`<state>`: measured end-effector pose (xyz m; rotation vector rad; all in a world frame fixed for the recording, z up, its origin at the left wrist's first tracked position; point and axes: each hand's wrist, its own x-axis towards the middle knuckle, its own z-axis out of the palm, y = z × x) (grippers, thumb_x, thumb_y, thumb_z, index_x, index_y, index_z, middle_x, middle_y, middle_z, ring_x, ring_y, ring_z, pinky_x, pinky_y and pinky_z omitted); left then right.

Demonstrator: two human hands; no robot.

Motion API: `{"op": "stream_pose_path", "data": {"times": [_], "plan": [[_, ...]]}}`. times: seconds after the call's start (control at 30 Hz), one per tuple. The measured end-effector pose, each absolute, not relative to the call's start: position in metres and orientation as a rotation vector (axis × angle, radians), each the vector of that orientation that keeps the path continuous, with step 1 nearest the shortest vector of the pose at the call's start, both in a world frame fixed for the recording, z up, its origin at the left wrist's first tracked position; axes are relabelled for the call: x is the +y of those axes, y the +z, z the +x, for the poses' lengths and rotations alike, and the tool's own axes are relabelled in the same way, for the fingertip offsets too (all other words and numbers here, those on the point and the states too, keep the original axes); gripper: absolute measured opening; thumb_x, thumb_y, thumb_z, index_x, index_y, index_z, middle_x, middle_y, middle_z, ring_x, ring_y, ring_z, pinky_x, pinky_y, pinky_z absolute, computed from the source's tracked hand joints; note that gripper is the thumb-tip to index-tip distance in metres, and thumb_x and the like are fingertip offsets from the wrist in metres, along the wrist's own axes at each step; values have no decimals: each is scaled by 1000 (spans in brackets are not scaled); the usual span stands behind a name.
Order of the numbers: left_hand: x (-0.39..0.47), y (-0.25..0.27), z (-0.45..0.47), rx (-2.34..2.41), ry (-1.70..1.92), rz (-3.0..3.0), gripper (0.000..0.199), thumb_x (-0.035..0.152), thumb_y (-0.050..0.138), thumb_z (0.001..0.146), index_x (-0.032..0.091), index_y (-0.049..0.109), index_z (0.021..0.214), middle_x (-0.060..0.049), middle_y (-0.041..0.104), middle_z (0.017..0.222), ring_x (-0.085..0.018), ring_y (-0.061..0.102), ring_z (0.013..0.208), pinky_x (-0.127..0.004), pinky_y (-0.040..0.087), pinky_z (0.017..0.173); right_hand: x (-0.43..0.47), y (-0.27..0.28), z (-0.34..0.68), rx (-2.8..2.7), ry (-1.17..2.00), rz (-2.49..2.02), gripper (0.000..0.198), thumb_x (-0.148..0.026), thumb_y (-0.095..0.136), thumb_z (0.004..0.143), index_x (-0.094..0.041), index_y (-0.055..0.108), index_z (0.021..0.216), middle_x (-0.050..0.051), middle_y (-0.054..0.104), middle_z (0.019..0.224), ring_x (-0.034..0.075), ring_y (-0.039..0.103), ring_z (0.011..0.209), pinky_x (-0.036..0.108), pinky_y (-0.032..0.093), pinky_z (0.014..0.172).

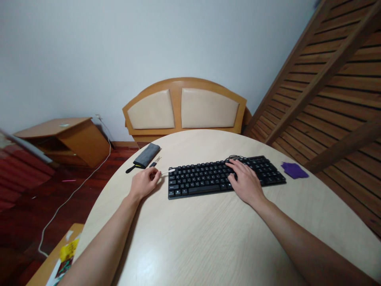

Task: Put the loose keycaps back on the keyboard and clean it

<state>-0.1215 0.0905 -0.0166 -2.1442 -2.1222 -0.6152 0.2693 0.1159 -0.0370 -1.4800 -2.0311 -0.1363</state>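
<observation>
A black keyboard (199, 178) lies on the round, pale wooden table, its cable bunched behind it. My left hand (144, 182) is closed in a pinch at the keyboard's left end. Between thumb and finger it grips a cotton swab (167, 172), whose white tip reaches the keys in the upper left corner. Fingers apart, my right hand (244, 180) rests on the keyboard toward its right side, covering some keys. Just beyond my left hand are a small dark piece (153, 164) and some thin sticks (158, 159), too small to name surely.
A grey pouch (147, 155) with a black strap lies at the table's far left. Right of the keyboard is a purple cloth (294, 170). Behind the table stands a padded headboard (208, 108); slatted wooden panels (321, 99) lean at the right. A white cable (80, 186) crosses the floor.
</observation>
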Motion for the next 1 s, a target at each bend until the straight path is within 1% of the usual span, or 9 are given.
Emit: {"op": "stream_pose_path", "data": {"times": [0.27, 0.57, 0.83, 0.9, 1.0], "plan": [[90, -14, -119, -2111, -626, -2142, 38, 51, 45, 94, 23, 64, 81, -2, 70, 72, -20, 63, 67, -28, 33, 59, 115, -35, 269, -2021, -142, -1487, 41, -24, 43, 92, -19, 64, 127, 8, 61, 140, 29, 53, 133, 52, 40, 113], [86, -11, -124, -2153, -534, -2057, 35, 49, 45, 92, 23, 65, 80, -4, 71, 73, -22, 64, 70, -28, 32, 58, 115, -36, 270, -2028, -146, -1479, 41, -24, 43, 92, -20, 64, 127, 8, 61, 140, 29, 54, 131, 52, 41, 112], [85, -11, -121, -2014, -673, -2366, 37, 48, 41, 97, 22, 66, 90, -4, 71, 77, -20, 63, 68, -28, 41, 64, 115, -36, 271, -2024, -131, -1473, 42, -24, 44, 91, -21, 65, 128, 9, 61, 139, 29, 53, 131, 53, 41, 111], [84, -11, -119, -2006, -679, -2368, 37, 48, 41, 97, 22, 67, 89, -4, 71, 76, -20, 63, 67, -28, 42, 64, 114, -35, 270, -2026, -135, -1474, 42, -24, 44, 91, -20, 65, 127, 10, 61, 139, 30, 54, 130, 53, 41, 110], [83, -9, -117, -1998, -645, -2312, 31, 44, 46, 94, 22, 67, 89, -4, 72, 79, -20, 64, 69, -29, 42, 64, 113, -34, 269, -2019, -142, -1476, 42, -25, 42, 92, -19, 66, 126, 10, 62, 139, 30, 54, 129, 52, 42, 109]]}}
